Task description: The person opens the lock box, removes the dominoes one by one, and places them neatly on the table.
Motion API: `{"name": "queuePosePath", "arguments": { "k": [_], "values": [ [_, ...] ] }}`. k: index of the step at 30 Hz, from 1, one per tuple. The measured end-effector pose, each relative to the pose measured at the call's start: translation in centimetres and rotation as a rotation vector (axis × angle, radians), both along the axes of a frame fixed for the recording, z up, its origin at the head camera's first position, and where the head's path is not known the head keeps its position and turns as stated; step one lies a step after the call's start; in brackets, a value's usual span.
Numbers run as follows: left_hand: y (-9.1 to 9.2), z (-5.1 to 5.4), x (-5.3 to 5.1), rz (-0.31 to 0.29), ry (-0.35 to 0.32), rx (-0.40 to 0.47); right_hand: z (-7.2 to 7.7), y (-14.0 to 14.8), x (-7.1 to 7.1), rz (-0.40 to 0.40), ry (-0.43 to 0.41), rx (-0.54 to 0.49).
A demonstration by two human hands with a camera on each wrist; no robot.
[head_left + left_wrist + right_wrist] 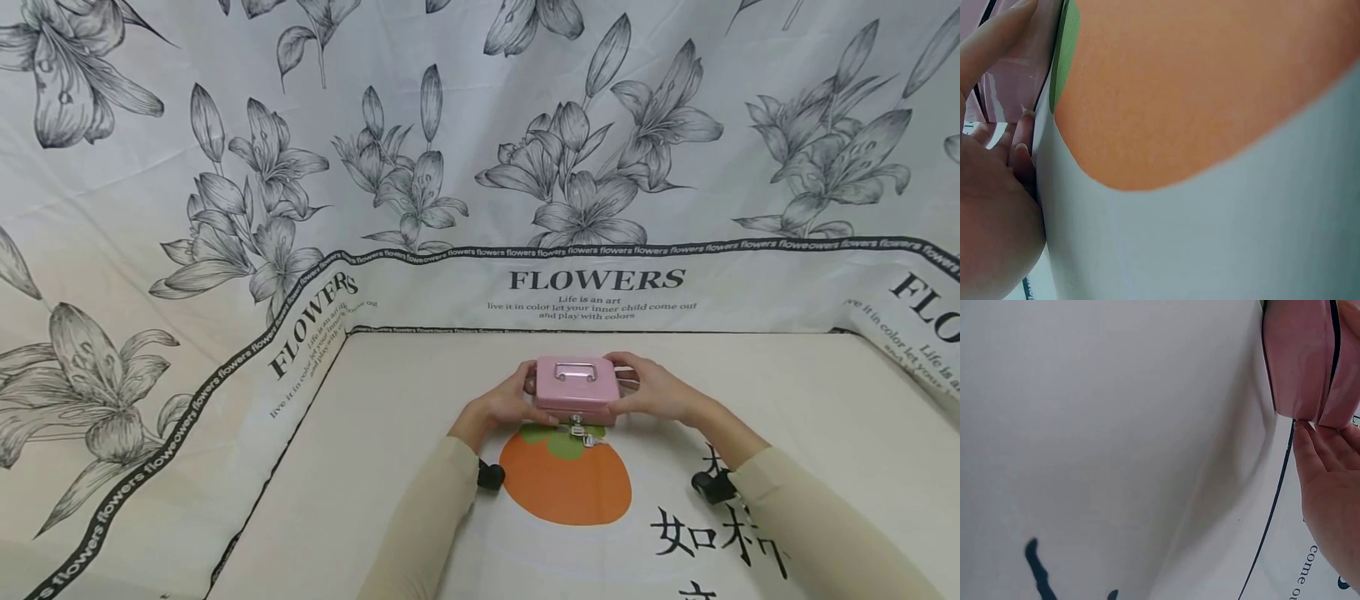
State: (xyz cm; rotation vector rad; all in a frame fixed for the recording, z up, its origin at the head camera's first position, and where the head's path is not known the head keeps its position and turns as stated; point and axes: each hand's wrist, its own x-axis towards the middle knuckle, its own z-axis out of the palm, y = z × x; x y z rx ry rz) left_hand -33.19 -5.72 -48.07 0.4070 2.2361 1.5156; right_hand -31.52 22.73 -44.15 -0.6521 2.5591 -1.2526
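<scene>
A pink box (576,385) with a silver handle on its lid and small keys (583,435) at its front lies between both hands. My left hand (504,402) grips its left side, thumb at the front and fingers toward the back. On the other side my right hand (656,392) holds it the same way. The left wrist view has the left hand (997,200) against the pink box (1013,81). In the right wrist view, fingertips of the right hand (1335,487) touch the end of the box (1300,356).
The white cloth (405,400) under the box bears an orange fruit print (566,487) and black characters (686,533). Behind stands a flower-printed curtain (420,292), also along the left and right sides. Black wrist-worn devices sit at both cuffs.
</scene>
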Motion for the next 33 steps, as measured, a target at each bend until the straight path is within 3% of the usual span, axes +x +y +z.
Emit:
{"name": "queuePosePath", "arguments": {
  "k": [15,33],
  "values": [
    [-0.2,0.2,0.1,-0.028,0.012,0.033,0.8,0.4,-1.3,0.012,-0.086,-0.006],
    [-0.2,0.1,0.2,-0.051,0.035,0.018,1.0,1.0,-1.9,-0.008,-0.081,-0.016]
  ]
}}
